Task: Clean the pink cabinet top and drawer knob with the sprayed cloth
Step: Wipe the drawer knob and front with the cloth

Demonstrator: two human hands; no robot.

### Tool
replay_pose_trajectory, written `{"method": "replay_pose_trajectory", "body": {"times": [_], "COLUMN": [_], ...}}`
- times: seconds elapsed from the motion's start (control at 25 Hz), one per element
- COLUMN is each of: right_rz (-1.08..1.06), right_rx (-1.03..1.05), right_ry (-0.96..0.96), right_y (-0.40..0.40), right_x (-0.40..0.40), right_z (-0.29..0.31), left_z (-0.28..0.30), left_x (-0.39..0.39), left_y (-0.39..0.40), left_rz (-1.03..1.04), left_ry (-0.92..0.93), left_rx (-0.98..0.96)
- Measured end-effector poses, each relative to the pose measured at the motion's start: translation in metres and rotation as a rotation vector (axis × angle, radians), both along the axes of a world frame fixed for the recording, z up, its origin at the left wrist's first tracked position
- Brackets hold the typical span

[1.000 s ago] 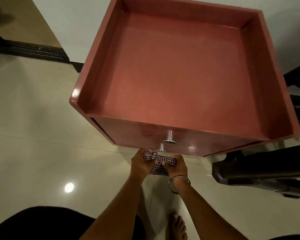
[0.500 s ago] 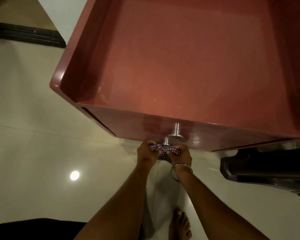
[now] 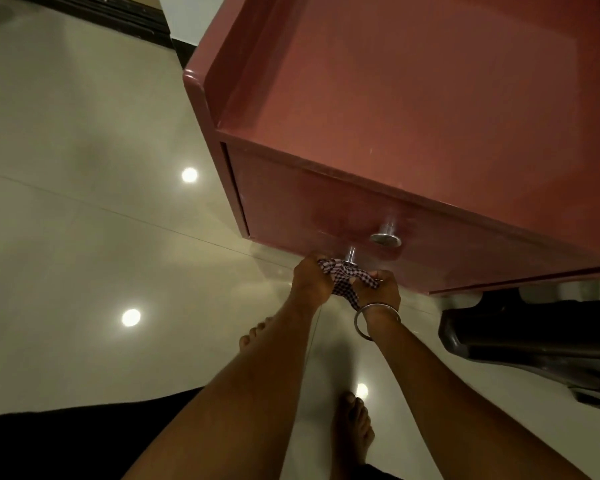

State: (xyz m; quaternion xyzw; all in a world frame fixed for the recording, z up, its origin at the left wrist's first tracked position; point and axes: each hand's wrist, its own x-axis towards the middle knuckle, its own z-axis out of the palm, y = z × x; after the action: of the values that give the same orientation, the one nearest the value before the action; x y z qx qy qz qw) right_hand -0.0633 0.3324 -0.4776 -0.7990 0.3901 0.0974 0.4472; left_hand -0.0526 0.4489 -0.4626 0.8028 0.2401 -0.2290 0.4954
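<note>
The pink cabinet (image 3: 413, 98) fills the upper right, its raised-rim top bare and glossy. Two silver knobs stick out of its front: an upper knob (image 3: 385, 237) and a lower knob (image 3: 350, 256). A checked cloth (image 3: 347, 275) is stretched around the lower knob's stem. My left hand (image 3: 309, 282) grips the cloth's left end and my right hand (image 3: 381, 289), with a metal bangle on the wrist, grips its right end. Both hands sit just below the drawer front.
Glossy cream floor tiles (image 3: 84, 237) spread to the left, showing ceiling-light reflections. A black chair base (image 3: 534, 337) stands at the right beside the cabinet. My bare feet (image 3: 354, 431) are on the floor below my arms. A dark door threshold (image 3: 118, 12) runs along the top left.
The view has swung so the cabinet now sits further right and its front shows more. Both hands stay closed on the cloth at the lower knob, the cloth now pulled tighter around the stem.
</note>
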Motion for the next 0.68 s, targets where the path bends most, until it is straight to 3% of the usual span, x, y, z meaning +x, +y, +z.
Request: {"method": "replay_pose_trajectory", "body": {"times": [0.44,0.68], "right_rz": [0.043,-0.016], "right_rx": [-0.041,-0.031], "right_ry": [0.084,-0.025], "right_y": [0.004,0.01], "right_x": [0.009,0.004], "right_z": [-0.008,-0.005], "left_z": [-0.016,-0.021], "left_x": [0.007,0.012], "left_y": [-0.002,0.01], "left_rz": [0.096,0.044], "left_ry": [-0.007,-0.061], "left_rx": [-0.021,-0.078]}}
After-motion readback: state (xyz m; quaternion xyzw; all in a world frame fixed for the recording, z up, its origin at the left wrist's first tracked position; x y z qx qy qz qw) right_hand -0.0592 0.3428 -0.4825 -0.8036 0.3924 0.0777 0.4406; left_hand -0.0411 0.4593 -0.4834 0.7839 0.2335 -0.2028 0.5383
